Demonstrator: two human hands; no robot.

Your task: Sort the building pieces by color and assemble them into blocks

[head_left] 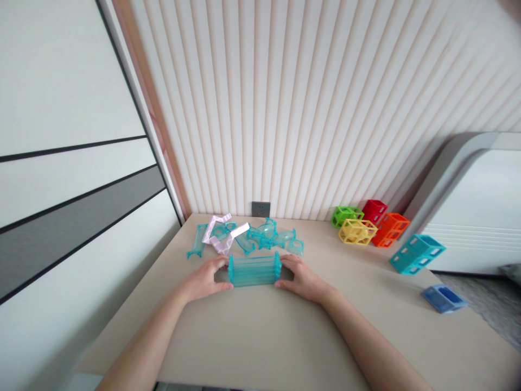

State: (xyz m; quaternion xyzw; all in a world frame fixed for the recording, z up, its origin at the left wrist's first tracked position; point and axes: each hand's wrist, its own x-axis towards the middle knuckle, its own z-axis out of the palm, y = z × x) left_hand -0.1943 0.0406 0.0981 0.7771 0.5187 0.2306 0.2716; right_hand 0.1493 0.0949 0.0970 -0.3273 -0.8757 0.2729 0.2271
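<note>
A stack of clear teal plastic panels stands near the middle of the table, its long side facing me. My left hand grips its left end, thumb in front and fingers behind. At the right end my right hand holds it the same way. Just beyond the stack lies a loose pile of similar teal plastic pieces. A folded strip in pale lilac and white rests among them on the left.
On the right stand open-framed blocks in green, yellow, red, orange and teal. A blue block lies by the table's right edge. A ribbed wall with a dark socket backs the table.
</note>
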